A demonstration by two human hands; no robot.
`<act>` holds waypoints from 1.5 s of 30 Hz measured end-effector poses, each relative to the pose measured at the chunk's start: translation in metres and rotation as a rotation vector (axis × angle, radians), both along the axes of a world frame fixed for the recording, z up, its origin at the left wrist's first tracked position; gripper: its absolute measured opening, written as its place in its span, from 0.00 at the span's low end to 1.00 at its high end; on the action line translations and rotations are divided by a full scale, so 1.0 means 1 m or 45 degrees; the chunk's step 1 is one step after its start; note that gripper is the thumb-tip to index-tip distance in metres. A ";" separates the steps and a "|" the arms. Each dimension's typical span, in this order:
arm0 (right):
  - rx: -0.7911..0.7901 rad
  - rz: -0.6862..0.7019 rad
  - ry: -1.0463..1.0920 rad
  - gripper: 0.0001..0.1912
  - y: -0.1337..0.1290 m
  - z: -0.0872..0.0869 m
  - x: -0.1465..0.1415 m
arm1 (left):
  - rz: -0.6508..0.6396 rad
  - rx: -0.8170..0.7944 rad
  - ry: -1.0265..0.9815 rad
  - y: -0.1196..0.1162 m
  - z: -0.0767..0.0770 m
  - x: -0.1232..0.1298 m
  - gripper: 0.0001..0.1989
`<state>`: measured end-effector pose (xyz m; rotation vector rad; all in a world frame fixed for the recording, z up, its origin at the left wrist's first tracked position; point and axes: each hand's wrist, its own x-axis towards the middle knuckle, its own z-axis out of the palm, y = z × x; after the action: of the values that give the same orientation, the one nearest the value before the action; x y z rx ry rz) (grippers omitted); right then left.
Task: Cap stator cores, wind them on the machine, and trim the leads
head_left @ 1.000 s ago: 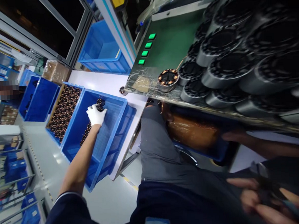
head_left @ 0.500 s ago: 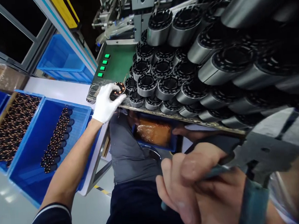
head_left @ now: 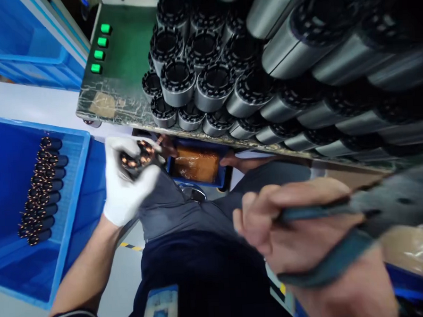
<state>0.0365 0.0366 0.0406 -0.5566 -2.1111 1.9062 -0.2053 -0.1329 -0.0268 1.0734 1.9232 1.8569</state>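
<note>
My left hand [head_left: 127,182], in a white glove, is closed around a wound motor stator [head_left: 138,157] with copper coils showing on its end face. It holds the stator in the air just off the front edge of the green bench [head_left: 122,87]. My bare right hand [head_left: 300,229] grips pliers [head_left: 319,266] with blue-grey handles. Their metal jaws point to the right and are blurred, close to the camera. Stacked metal stator cores [head_left: 179,82] with black slotted ends stand on the bench, apart from both hands.
At left, a blue crate [head_left: 81,184] holds a row of copper-wound stators [head_left: 43,191]. Green buttons [head_left: 98,54] sit on the bench. Under it, another person's hands [head_left: 229,160] are at a blue bin [head_left: 194,180] with an orange-brown wrapped block.
My left hand has lifted the stator off the bench corner and brought it toward my body. The pliers have turned in my right hand, their handles now more level. The view has shifted.
</note>
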 end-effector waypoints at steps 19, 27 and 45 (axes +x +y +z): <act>0.169 0.071 -0.023 0.39 -0.025 -0.056 0.006 | -0.151 -0.116 0.391 0.001 0.010 0.054 0.25; 0.170 0.039 -0.067 0.35 -0.028 -0.055 0.006 | -0.137 -0.237 0.432 -0.001 0.018 0.058 0.25; -0.809 0.299 -0.321 0.29 -0.002 -0.121 -0.029 | -0.525 -0.677 0.578 -0.009 0.009 0.066 0.34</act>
<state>0.0077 0.0350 -0.0800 -0.7220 -1.7254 2.7935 -0.1390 -0.1421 -0.0178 1.6227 2.0386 0.8636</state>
